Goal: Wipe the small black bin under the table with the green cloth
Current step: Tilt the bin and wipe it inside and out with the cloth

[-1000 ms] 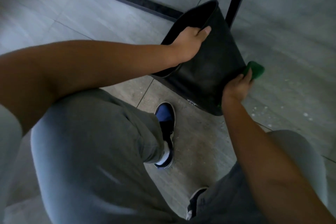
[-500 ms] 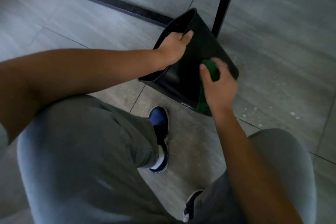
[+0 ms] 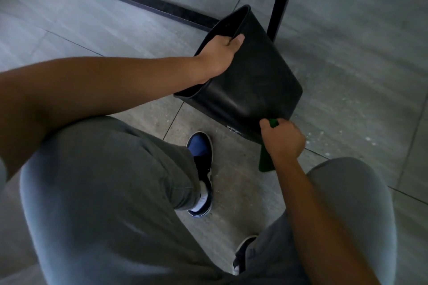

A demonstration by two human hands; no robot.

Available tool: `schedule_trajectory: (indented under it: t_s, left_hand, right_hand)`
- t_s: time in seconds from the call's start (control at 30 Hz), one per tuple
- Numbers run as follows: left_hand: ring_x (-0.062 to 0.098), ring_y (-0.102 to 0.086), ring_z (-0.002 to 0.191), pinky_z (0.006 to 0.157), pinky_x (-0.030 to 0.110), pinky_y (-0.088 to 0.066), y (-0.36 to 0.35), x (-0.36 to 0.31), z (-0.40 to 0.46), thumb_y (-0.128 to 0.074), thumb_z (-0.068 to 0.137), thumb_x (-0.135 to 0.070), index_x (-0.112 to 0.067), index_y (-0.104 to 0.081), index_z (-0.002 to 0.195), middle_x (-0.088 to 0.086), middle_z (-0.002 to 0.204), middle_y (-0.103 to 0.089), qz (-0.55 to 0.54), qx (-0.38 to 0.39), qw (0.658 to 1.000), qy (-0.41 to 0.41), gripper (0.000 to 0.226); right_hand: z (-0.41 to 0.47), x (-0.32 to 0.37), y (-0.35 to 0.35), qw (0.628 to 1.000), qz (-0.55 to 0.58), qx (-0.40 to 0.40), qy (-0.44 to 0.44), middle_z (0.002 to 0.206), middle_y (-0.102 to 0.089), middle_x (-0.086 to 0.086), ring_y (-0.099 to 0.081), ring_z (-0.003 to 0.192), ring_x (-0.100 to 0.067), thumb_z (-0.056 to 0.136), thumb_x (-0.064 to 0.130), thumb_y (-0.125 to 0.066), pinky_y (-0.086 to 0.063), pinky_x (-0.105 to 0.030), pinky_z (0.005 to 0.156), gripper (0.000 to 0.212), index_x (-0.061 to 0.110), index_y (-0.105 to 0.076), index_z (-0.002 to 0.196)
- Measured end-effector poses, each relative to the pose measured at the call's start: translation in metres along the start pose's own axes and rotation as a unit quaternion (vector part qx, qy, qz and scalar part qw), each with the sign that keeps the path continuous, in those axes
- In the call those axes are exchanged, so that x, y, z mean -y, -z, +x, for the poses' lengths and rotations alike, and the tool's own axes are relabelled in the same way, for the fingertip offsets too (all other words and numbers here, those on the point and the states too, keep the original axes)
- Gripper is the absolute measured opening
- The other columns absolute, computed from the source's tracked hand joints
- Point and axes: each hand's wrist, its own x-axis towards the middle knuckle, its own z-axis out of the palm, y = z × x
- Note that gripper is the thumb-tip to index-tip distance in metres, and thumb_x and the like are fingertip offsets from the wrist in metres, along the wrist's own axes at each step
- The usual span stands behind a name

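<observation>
Head view: the bin (image 3: 250, 85) is tipped on its side, mouth turned up and to the left, its base low and to the right. It sits just in front of a black table leg (image 3: 281, 0) and a floor bar (image 3: 143, 2) of the frame. Its outer wall faces the camera and looks dull and faintly smeared.

The cloth (image 3: 266, 157) is at the bin's lower edge near the base, a green tip showing above the fingers and a longer fold hanging below the wrist. The step in hand looks like wiping the outside wall, with the stroke now at its bottom end. I judge the next move calls for carrying the cloth back up the wall or round to the base, with firm pressure, while the bin is kept from rolling. The inside and the far side do not show, so how much is left I cannot say.

The left hand (image 3: 218, 55) grips the rim, fingers curled over into the mouth and thumb laid along the outside, holding the bin tilted. The right hand (image 3: 283, 140) is closed round the cloth, knuckles up, pressing it at or just beside the bin's lower edge; exact contact is hidden. The hands are well apart, one at each end of the bin.

Around them lie grey floor tiles (image 3: 359, 65) with pale specks to the right, and a blue-toed shoe (image 3: 201, 169) below the bin.
</observation>
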Motion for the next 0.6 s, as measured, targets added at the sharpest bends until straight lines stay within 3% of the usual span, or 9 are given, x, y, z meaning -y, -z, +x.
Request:
schedule_trajectory:
  t_s: [0.1, 0.17, 0.27, 0.33, 0.4, 0.53, 0.6]
  left_hand:
    - [0.016, -0.064, 0.111, 0.099, 0.026, -0.049, -0.003, -0.001, 0.001, -0.045, 0.106, -0.044, -0.011, -0.061, 0.136, 0.001, 0.121, -0.067, 0.001, 0.017, 1.000, -0.015, 0.047]
    - [0.015, -0.065, 0.110, 0.098, 0.024, -0.051, -0.001, -0.002, -0.002, -0.052, 0.104, -0.040, -0.011, -0.061, 0.136, 0.000, 0.119, -0.068, -0.025, 0.046, 0.998, -0.021, 0.044]
    - [0.020, -0.070, 0.110, 0.101, 0.036, -0.055, 0.008, 0.002, -0.006, -0.065, 0.097, -0.040, -0.021, -0.063, 0.132, 0.002, 0.121, -0.071, -0.061, 0.178, 0.982, 0.020, 0.040]
    - [0.026, -0.068, 0.115, 0.101, 0.043, -0.055, 0.019, 0.004, -0.010, -0.069, 0.089, -0.049, -0.033, -0.059, 0.129, 0.006, 0.129, -0.069, 0.051, 0.315, 0.946, 0.050, 0.044]
    - [0.025, -0.063, 0.121, 0.105, 0.043, -0.052, 0.030, 0.003, -0.016, -0.076, 0.081, -0.052, -0.032, -0.056, 0.129, 0.005, 0.133, -0.065, 0.202, 0.402, 0.891, 0.063, 0.056]
    - [0.012, -0.057, 0.123, 0.110, 0.030, -0.045, 0.036, 0.005, -0.020, -0.083, 0.078, -0.046, -0.028, -0.053, 0.144, -0.012, 0.131, -0.062, 0.387, 0.457, 0.800, 0.043, 0.075]
    - [0.015, -0.055, 0.123, 0.112, 0.039, -0.045, 0.038, 0.008, -0.020, -0.081, 0.079, -0.049, -0.030, -0.050, 0.145, -0.013, 0.126, -0.059, 0.442, 0.447, 0.776, 0.052, 0.076]
  right_hand:
    - [0.000, 0.000, 0.015, 0.999, 0.019, 0.031, -0.028, 0.079, -0.061, -0.009, -0.057, 0.074, -0.029, 0.093, 0.050, -0.054, -0.053, -0.039, 0.076, 0.041, 0.013, -0.067, 0.082]
    - [0.003, 0.006, 0.024, 0.994, 0.097, 0.024, -0.036, 0.082, -0.064, -0.009, -0.060, 0.078, -0.029, 0.091, 0.050, -0.056, -0.054, -0.040, 0.076, 0.039, 0.014, -0.065, 0.080]
    - [0.008, 0.005, 0.034, 0.967, 0.242, 0.026, -0.080, 0.094, -0.068, -0.015, -0.066, 0.086, -0.030, 0.081, 0.053, -0.054, -0.056, -0.044, 0.080, 0.036, 0.018, -0.064, 0.079]
    - [0.010, 0.001, 0.041, 0.938, 0.326, 0.025, -0.119, 0.088, -0.069, -0.011, -0.066, 0.083, -0.026, 0.085, 0.047, -0.058, -0.054, -0.042, 0.078, 0.031, 0.018, -0.065, 0.079]
    - [0.012, -0.004, 0.047, 0.910, 0.387, 0.016, -0.149, 0.076, -0.064, -0.006, -0.060, 0.073, -0.021, 0.092, 0.040, -0.061, -0.048, -0.037, 0.071, 0.029, 0.015, -0.064, 0.076]
    - [0.016, -0.009, 0.055, 0.893, 0.412, -0.002, -0.181, 0.072, -0.062, -0.002, -0.059, 0.071, -0.020, 0.095, 0.039, -0.061, -0.048, -0.036, 0.072, 0.033, 0.015, -0.061, 0.072]
    - [0.014, -0.008, 0.056, 0.889, 0.416, 0.006, -0.190, 0.072, -0.062, -0.002, -0.060, 0.070, -0.019, 0.095, 0.039, -0.060, -0.049, -0.035, 0.071, 0.033, 0.013, -0.063, 0.075]
